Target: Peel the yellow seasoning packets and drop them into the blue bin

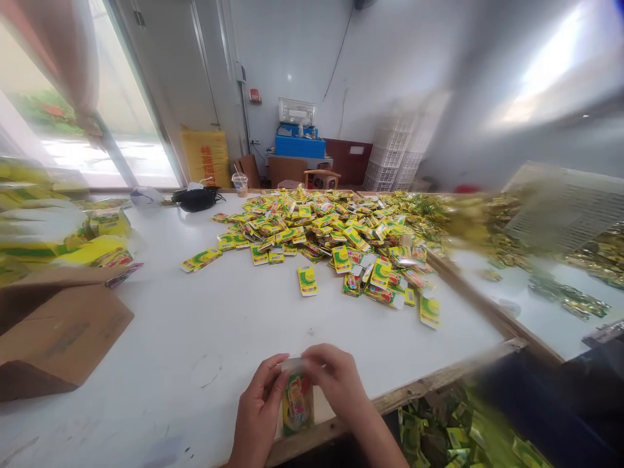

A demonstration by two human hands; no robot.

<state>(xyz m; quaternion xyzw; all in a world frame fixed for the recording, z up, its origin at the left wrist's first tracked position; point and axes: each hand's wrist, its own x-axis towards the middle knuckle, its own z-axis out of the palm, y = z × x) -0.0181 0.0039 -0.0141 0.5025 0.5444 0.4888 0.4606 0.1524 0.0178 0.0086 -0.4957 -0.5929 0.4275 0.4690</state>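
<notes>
Both my hands are at the near edge of a white table [205,331], closed on one small green and yellow packet [297,404] that stands upright between them. My left hand [258,409] grips its left side and my right hand [338,383] pinches its clear top. A large heap of like packets [331,237] lies spread over the far middle of the table. One single packet [307,280] lies apart, nearer to me.
An open cardboard box [53,331] sits at my left, with stacked yellow packs [43,227] behind it. A black object [197,199] and a cup [240,184] stand at the far edge. A white crate [570,205] is at the right. More packets [463,435] lie below the table's edge.
</notes>
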